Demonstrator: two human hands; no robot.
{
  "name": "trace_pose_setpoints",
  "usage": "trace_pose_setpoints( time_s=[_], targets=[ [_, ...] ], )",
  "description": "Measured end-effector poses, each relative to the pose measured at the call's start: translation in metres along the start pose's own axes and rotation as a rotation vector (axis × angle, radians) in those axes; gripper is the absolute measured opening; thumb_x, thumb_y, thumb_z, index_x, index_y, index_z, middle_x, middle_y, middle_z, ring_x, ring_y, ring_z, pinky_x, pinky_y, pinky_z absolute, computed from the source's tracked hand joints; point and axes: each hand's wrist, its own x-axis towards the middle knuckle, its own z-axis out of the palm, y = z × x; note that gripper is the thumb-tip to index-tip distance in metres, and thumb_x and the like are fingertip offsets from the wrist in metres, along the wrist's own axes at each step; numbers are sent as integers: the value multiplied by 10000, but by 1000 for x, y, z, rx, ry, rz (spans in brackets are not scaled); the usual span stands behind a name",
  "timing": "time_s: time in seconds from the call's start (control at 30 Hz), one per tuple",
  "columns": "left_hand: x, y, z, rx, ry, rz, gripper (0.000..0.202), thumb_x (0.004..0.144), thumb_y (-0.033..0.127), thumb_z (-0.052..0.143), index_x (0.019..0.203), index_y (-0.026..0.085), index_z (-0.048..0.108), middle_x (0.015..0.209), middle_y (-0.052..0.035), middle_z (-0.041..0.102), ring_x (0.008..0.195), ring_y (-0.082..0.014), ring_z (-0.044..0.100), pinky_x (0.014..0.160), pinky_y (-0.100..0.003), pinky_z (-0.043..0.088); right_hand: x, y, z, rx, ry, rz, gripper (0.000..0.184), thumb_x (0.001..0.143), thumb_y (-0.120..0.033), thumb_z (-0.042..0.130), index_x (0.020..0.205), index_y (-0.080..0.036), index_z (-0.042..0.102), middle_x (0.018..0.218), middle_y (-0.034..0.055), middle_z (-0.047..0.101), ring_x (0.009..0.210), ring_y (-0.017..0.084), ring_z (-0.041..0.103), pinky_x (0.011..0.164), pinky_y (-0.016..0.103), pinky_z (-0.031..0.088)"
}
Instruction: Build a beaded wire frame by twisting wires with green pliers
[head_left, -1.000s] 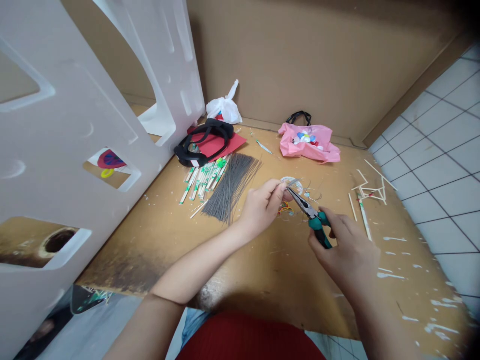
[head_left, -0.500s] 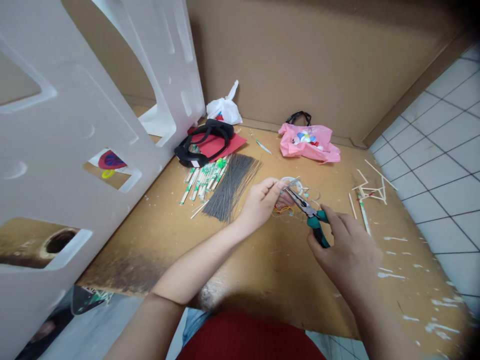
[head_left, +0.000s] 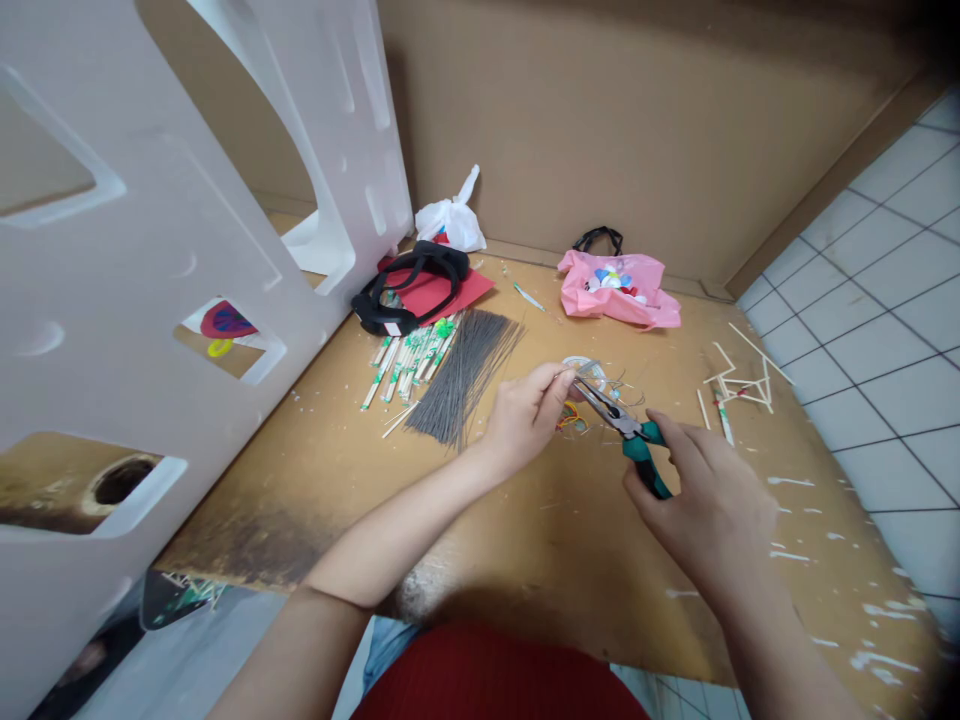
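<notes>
My left hand [head_left: 525, 412] is closed in a pinch on a thin wire, most of which the fingers hide. Needle-nose pliers [head_left: 636, 440] with green and black handles are held in my right hand [head_left: 709, 500]. Their jaws reach to my left fingertips and appear to be on the wire there. Behind the jaws lie a white ring-shaped roll [head_left: 589, 368], fine curled wires [head_left: 626, 390] and some orange-yellow bands [head_left: 571, 415]. To the left of my left hand, a bundle of straight grey wires [head_left: 461, 378] rests on the wooden table [head_left: 525, 540].
Wrapped chopsticks [head_left: 405, 362] and a black headset [head_left: 394, 317] on red paper lie left. A white bag [head_left: 452, 222] and an open pink bag [head_left: 621, 290] stand along the back. A stick frame [head_left: 742, 385] sits at right. A white plastic panel [head_left: 225, 220] borders the left.
The pliers and my right hand have shifted slightly right and toward me. My left fingers have turned a little, and the wire end that stuck out above the jaws shows less.
</notes>
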Motion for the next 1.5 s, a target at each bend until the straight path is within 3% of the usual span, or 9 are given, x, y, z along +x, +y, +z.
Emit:
trace_pose_setpoints(
  time_s=[0.23,0.5,0.97,1.27,1.5],
  targets=[
    [1,-4,-2,223,70,295,240,941,230,415,891,144,633,738,-29,715,644,-86,659,607,-174,476,-5,2,9,138,-20,48,452,739,-307,585,1177,-193,582,971,47,676,772,184,638,639,285,482],
    [0,-8,0,266,82,342,237,941,204,413,890,131,632,706,-28,699,621,-84,648,596,-171,466,-8,3,15,138,13,61,449,736,-301,607,1172,-196,585,970,38,685,747,172,636,609,271,467],
    [-4,-1,2,316,65,175,270,954,243,379,861,138,610,691,-19,691,546,-81,623,535,-185,427,-9,-9,20,18,128,50,420,772,-310,598,1179,-210,589,909,27,703,746,174,625,640,277,443],
    [-4,1,3,274,7,74,269,946,276,392,880,158,625,749,-33,717,634,-110,657,586,-200,465,-8,-4,22,81,74,73,384,781,-292,581,1157,-217,602,943,46,705,803,192,645,670,281,462],
    [-2,0,6,68,-94,-20,224,901,192,445,1066,175,596,892,-37,741,782,-126,691,711,-228,519,-4,3,29,175,4,196,392,733,-290,584,1118,-226,623,867,19,684,668,149,606,581,259,433]
  ],
)
